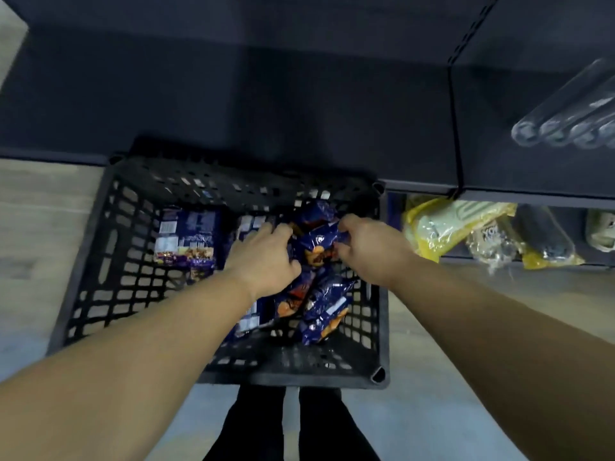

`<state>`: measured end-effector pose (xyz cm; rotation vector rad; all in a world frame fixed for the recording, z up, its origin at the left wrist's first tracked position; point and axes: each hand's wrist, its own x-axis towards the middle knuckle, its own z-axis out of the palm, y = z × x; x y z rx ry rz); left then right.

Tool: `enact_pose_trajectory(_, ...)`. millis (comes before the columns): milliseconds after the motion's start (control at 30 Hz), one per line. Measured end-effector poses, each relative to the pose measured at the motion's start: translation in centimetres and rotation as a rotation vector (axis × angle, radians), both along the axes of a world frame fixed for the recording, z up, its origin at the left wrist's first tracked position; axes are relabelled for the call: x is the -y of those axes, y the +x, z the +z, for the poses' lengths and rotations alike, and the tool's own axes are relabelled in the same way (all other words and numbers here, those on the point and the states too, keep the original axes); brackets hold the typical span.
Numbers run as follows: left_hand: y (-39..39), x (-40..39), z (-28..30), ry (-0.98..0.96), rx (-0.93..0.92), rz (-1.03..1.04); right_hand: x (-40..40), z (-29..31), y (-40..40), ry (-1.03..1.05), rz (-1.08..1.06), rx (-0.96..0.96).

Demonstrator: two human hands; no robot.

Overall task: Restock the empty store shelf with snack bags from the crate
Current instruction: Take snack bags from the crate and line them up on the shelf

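Both hands, L (266, 257) & R (369, 251), grip one blue snack bag (316, 247) inside black crate (83, 261) (on wood-look floor (36, 211)), dark shelf (233, 104) just beyond.

Clear plastic tubes (572, 121) on right shelf; yellow packets (442, 227) on the shelf below.

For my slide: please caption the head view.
Both hands, left and right, grip a blue snack bag inside the black crate.
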<state>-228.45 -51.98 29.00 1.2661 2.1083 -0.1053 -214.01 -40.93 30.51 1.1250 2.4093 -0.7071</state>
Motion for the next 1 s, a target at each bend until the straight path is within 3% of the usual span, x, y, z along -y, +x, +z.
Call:
enact_pose_trajectory(200, 0.7, 1.5, -5.7, -0.134, 0.13, 0.054, 0.5, -4.9, -0.8, -0.017, -0.041, -0.02)
enact_pose_trajectory(367, 2.4, 1.5, -9.7, -0.142, 0.266, 0.185, 0.6, -8.1, -1.7, -0.016, -0.074, -0.017)
enact_pose_trajectory(533, 2.4, 1.4, -12.5, -0.113, 0.272, 0.245, 0.8, -10.8, -2.5, 0.002, -0.079, 0.023)
enact_pose_trajectory(767, -1.8, 2.3, -13.7, -0.088, 0.512, 0.576, 0.5, -12.0, -3.2, -0.039, -0.092, 0.001)
enact_pose_trajectory(1000, -3.3, 3.4, -13.1, -0.111, 0.593, 0.648, -0.4, -12.0, -3.6, -0.031, -0.083, 0.049)
